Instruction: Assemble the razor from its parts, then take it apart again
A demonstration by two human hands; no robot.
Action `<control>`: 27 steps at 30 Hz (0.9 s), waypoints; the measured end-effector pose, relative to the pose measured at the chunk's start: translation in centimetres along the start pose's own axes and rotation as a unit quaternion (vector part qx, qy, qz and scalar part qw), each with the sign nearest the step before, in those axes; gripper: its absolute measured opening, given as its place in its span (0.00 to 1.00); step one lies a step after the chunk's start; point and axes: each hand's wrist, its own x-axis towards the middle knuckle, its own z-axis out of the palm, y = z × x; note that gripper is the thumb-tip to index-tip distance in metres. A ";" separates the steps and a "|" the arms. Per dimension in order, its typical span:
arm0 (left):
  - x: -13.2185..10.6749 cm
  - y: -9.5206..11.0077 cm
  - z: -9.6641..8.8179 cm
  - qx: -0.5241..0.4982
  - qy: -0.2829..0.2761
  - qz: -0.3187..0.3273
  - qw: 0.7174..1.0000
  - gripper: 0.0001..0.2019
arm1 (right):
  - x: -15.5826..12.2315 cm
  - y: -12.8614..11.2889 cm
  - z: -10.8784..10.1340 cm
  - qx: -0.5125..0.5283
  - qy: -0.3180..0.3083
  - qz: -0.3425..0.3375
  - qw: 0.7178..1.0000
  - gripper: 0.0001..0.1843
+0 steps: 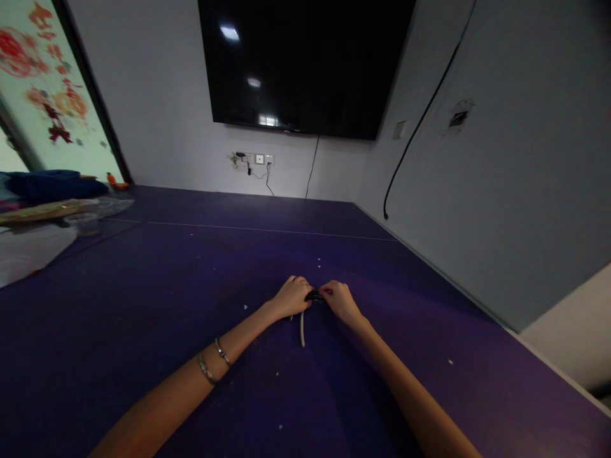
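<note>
My left hand (292, 296) and right hand (340, 300) are meeting, fingers curled, both pinching a small black rounded object (314, 296) between them. A thin white cord (302, 329) is trailing from it toward me across the dark purple flat surface (143, 305). A large black wall-mounted screen (305, 63) is hanging far ahead.

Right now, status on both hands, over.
Left hand and right hand both pinching small dark item. White cord trails from left hand onto purple table. Only white specks nearby.
</note>
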 end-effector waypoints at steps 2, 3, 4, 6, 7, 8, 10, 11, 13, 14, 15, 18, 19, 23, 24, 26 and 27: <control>0.0 0.0 0.1 0.006 0.002 0.003 1.000 0.10 | 0.0 0.1 0.0 -0.009 -0.002 -0.006 1.000 0.12; 0.0 0.0 0.1 0.009 0.003 0.003 1.000 0.10 | 0.0 0.2 0.0 -0.013 -0.002 -0.009 1.000 0.11; 0.0 0.0 0.1 0.010 0.003 0.003 1.000 0.10 | 0.0 0.2 0.1 -0.014 -0.002 -0.014 1.000 0.11; -0.1 0.0 0.1 0.010 0.005 0.002 1.000 0.10 | -0.1 0.3 0.1 -0.010 0.002 -0.025 1.000 0.11; -0.1 0.0 0.1 0.009 0.005 0.002 1.000 0.10 | -0.1 0.4 0.1 -0.005 0.005 -0.032 0.999 0.11; -0.1 0.0 0.1 0.008 0.005 0.001 1.000 0.10 | -0.1 0.4 0.1 -0.001 0.008 -0.036 0.999 0.11; -0.2 0.1 0.0 0.008 0.003 0.000 1.000 0.10 | -0.1 0.6 0.2 0.008 0.015 -0.041 0.999 0.10; -0.2 0.1 0.0 0.009 0.002 -0.001 1.000 0.10 | -0.1 0.6 0.3 0.015 0.017 -0.041 0.999 0.10; -0.2 0.1 0.0 0.010 0.000 -0.002 1.000 0.09 | 0.0 0.9 0.3 0.035 0.025 -0.038 0.998 0.09; -0.2 0.1 0.0 0.010 -0.001 -0.002 1.000 0.09 | 0.0 1.0 0.2 0.047 0.031 -0.033 0.998 0.09; -0.2 0.1 0.1 0.010 0.000 -0.003 1.000 0.10 | 0.0 1.2 0.2 0.060 0.040 -0.025 0.997 0.09; -0.3 0.3 0.0 0.006 0.010 -0.003 1.000 0.13 | -0.1 2.1 0.0 0.103 0.086 0.017 0.991 0.10; -0.3 0.4 -0.2 0.004 0.016 -0.004 1.000 0.15 | -0.2 2.4 0.0 0.119 0.101 0.034 0.987 0.11; -0.3 1.0 -2.2 -0.003 0.036 -0.037 0.999 0.14 | -0.3 3.2 0.0 0.179 0.117 0.082 0.973 0.15; -0.3 1.1 -2.9 -0.005 0.037 -0.053 0.998 0.12 | -0.4 3.2 0.1 0.187 0.115 0.086 0.972 0.16; -0.6 1.3 -4.3 -0.010 0.028 -0.081 0.996 0.09 | -0.4 3.2 0.1 0.193 0.115 0.090 0.970 0.17; -0.7 1.4 -5.0 -0.015 0.018 -0.097 0.995 0.09 | -0.3 3.1 0.2 0.195 0.116 0.093 0.970 0.17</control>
